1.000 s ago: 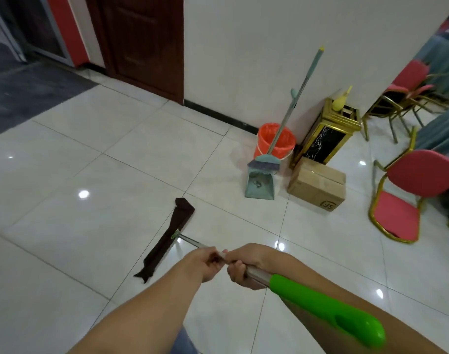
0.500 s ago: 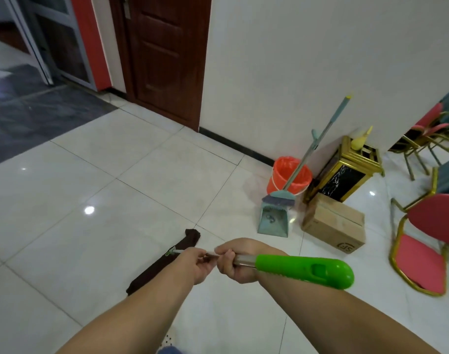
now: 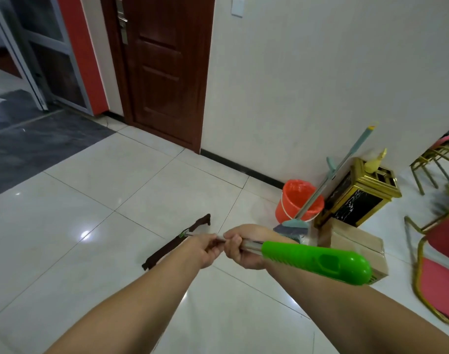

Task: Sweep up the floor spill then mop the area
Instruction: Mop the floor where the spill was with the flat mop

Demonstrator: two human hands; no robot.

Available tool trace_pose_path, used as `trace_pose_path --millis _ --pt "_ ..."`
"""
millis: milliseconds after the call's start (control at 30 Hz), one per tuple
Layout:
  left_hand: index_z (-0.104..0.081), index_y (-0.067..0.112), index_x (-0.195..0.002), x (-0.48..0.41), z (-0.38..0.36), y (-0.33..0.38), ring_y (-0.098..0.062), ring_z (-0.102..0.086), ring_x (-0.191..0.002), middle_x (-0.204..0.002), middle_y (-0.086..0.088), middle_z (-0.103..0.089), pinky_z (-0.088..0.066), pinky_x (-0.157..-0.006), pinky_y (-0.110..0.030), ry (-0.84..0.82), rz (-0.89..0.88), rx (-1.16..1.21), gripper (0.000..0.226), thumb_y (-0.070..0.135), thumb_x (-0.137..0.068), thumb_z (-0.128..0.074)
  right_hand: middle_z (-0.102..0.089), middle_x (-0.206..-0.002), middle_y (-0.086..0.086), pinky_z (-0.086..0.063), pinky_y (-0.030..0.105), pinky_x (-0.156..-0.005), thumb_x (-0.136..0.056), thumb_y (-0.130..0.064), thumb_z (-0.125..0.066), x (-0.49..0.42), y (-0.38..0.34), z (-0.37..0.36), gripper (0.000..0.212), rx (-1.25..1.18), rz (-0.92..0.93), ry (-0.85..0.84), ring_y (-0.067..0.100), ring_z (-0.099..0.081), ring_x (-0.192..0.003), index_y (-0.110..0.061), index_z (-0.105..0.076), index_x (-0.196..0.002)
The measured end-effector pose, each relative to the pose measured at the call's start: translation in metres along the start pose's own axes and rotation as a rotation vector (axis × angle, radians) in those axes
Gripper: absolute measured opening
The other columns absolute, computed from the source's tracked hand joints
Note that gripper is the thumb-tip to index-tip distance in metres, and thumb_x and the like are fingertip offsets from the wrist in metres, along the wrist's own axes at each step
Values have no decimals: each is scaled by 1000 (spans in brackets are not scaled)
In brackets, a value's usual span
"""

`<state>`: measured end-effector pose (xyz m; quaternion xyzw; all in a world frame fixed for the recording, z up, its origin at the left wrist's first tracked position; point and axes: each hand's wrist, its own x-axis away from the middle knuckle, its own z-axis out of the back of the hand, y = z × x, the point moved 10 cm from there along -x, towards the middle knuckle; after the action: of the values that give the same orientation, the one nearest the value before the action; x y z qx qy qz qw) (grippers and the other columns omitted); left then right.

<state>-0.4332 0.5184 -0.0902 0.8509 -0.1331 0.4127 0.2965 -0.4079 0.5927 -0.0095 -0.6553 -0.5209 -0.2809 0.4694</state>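
I hold a mop with a steel shaft and a bright green handle end (image 3: 318, 260). My right hand (image 3: 244, 247) grips the shaft just below the green grip. My left hand (image 3: 205, 247) grips the shaft a little further down. The flat dark brown mop head (image 3: 177, 242) lies on the white tiled floor (image 3: 96, 226) ahead of my hands. A teal broom and dustpan (image 3: 295, 226) lean against the wall by an orange bucket (image 3: 298, 203) at the right.
A cardboard box (image 3: 356, 246) and a gold-and-black bin (image 3: 358, 195) stand by the wall at the right. Red chairs with gold frames (image 3: 437, 272) fill the right edge. A brown door (image 3: 164, 67) is at the back, with dark flooring (image 3: 34, 139) to the left.
My view has tilted up, showing more of the door and wall. The mop head has slid nearer to me and lies flatter in the picture; both hands keep their grip.
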Motion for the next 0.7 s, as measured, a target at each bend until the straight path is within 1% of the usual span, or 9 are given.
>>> trace_pose_path --millis 67,133,167,233,333,400,467,567,700 --pt "-52 -3 -71 -19 -15 21 -22 -58 -57 -68 -15 -56 -52 -87 -26 -19 -10 -16 25 -9 -95 -44 -51 -40 10 -39 9 -29 -97 -5 -38 -6 -26 -4 22 -6 34 13 6 -43 -23 2 -50 -81" --pt "-52 -2 -71 -34 -32 39 -21 -54 -63 -72 -14 -52 -58 -58 -21 -39 -7 -42 25 -10 -94 -45 -51 -40 9 -39 9 -29 -96 -4 -40 -12 -52 -6 20 -33 63 21 7 -43 -23 1 -51 -80" --pt "-52 -3 -71 -42 -40 47 -21 -54 -64 -72 -14 -52 -55 -43 -22 -44 -5 -55 24 -10 -93 -46 -51 -39 10 -39 10 -29 -96 -3 -40 -15 -65 -7 19 -48 77 18 7 -43 -22 2 -51 -81" --pt "-52 -2 -71 -56 -57 64 -21 -57 -60 -69 -15 -55 -49 -32 -22 -44 -9 -79 22 -9 -92 -49 -51 -40 10 -39 10 -28 -96 -2 -40 -23 -91 -9 18 -73 106 -6 7 -43 -22 1 -50 -82" --pt "-53 -2 -71 -84 -84 89 -16 -61 -34 -54 -13 -59 -46 -30 -19 -32 -33 -122 21 -6 -92 -54 -52 -42 11 -39 8 -30 -97 -2 -40 -38 -135 -9 19 -99 146 -59 6 -43 -24 1 -49 -81" --pt "-53 -2 -72 -105 -106 106 -15 -58 -29 -55 -13 -60 -46 -30 -19 -30 -44 -137 21 -3 -93 -54 -53 -43 12 -40 8 -31 -98 -5 -41 -50 -167 -7 20 -108 144 -89 6 -44 -24 1 -49 -80" --pt "-53 -2 -72 -129 -128 124 -14 -58 -28 -62 -13 -59 -45 -29 -19 -9 -51 -131 22 -1 -94 -53 -54 -44 13 -41 9 -30 -98 -8 -43 -63 -201 -2 18 -138 132 -104 7 -45 -25 1 -49 -84" --pt "-54 -3 -72 -161 -164 148 -14 -58 -29 -47 -12 -61 -45 -29 -18 -6 -50 -154 20 -5 -92 -55 -54 -47 11 -41 8 -32 -97 -6 -44 -80 -255 8 17 -137 121 -107 7 -45 -26 1 -50 -82" --pt "-53 -2 -79 -200 -212 182 -22 -63 -50 -73 -12 -56 -56 -48 -20 -19 -46 -189 17 2 -96 -51 -55 -61 11 -41 11 -30 -93 0 -47 -98 -323 14 15 -155 123 -95 8 -46 -25 4 -54 -81"
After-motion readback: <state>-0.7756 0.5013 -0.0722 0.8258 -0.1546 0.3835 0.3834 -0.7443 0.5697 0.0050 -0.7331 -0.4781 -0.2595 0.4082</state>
